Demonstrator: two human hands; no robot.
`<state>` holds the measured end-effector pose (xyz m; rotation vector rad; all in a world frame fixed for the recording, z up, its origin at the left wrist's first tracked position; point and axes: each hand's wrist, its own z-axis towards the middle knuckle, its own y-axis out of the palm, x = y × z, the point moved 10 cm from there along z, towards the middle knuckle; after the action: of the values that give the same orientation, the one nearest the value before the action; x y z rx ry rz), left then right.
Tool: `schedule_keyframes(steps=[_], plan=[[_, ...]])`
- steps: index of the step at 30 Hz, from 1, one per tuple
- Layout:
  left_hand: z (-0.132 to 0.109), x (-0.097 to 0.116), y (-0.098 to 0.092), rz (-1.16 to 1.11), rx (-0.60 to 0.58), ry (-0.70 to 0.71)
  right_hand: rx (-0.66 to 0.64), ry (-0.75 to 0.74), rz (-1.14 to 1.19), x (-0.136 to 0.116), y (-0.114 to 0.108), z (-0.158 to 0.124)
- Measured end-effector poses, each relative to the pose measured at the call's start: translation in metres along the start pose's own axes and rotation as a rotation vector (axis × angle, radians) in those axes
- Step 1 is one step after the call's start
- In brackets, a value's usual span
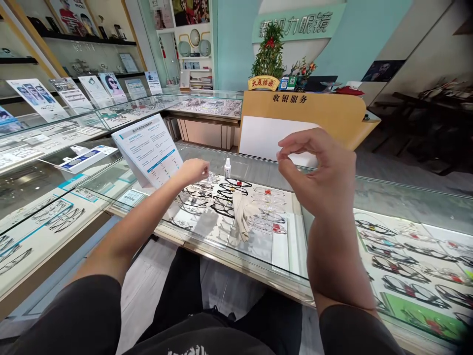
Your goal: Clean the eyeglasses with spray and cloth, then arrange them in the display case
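Observation:
My right hand (318, 170) is raised above the right part of the glass counter. Its thumb and forefinger curl into a ring with the tips nearly meeting, and nothing shows between them. Lower and to the left, my left hand (194, 171) is closed just over the counter, beside a standing printed card (148, 148). Its fingertips are turned away, so whatever it may hold is hidden. Between the hands, a beige cloth (242, 219) lies crumpled on the glass. A small white bottle (227, 168) stands upright behind it. Several eyeglass frames (223, 202) show around the cloth.
The glass display counter (236, 264) runs across in front of me, with more eyeglasses (399, 266) under it on the right. Another glass case (48, 212) adjoins on the left. Beyond stands a yellow cashier desk (306, 106) with a potted plant (268, 56) on it.

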<state>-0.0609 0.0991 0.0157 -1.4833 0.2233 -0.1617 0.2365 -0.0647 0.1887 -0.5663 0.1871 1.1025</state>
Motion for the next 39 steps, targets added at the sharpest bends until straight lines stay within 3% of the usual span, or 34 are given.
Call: schedule_keyframes(steps=[3, 5, 6, 8, 11, 13, 15, 17, 21, 24, 29, 33, 39], plan=[[-0.085, 0.039, -0.028, -0.367, 0.182, 0.190, -0.038, -0.061, 0.006, -0.012, 0.009, -0.001], [-0.147, 0.061, -0.023, -0.612, 0.178, 0.266, -0.037, -0.084, -0.009, -0.020, 0.011, -0.002], [-0.175, 0.070, -0.010, -0.724, 0.131, 0.271, -0.033, -0.082, -0.021, -0.021, 0.012, -0.004], [-0.220, 0.082, 0.034, -0.945, -0.009, 0.215, -0.043, -0.055, -0.043, -0.021, 0.014, -0.011], [-0.266, 0.091, 0.132, -1.260, -0.250, -0.002, -0.105, 0.036, -0.075, -0.004, 0.019, -0.032], [-0.284, 0.092, 0.193, -1.545, -0.303, -0.174, -0.151, 0.138, -0.116, 0.019, 0.019, -0.054], [-0.297, 0.096, 0.250, -1.981, -0.317, -0.435, -0.207, 0.268, -0.169, 0.050, 0.018, -0.083], [-0.303, 0.101, 0.284, -2.116, -0.281, -0.541, -0.289, 0.398, -0.227, 0.084, 0.016, -0.116], [-0.305, 0.106, 0.322, -2.257, -0.188, -0.709, -0.489, 0.607, -0.426, 0.143, 0.005, -0.188], [-0.303, 0.105, 0.343, -2.313, -0.156, -0.831, -0.537, 0.691, -0.620, 0.167, -0.017, -0.238], [-0.302, 0.093, 0.381, -2.279, -0.115, -1.071, -0.446, 0.709, -0.762, 0.171, -0.043, -0.284], [-0.299, 0.090, 0.405, -2.212, -0.111, -1.196, -0.399, 0.715, -0.806, 0.168, -0.044, -0.287], [-0.288, 0.108, 0.422, -2.098, -0.139, -1.225, -0.383, 0.736, -0.800, 0.161, -0.043, -0.279]])
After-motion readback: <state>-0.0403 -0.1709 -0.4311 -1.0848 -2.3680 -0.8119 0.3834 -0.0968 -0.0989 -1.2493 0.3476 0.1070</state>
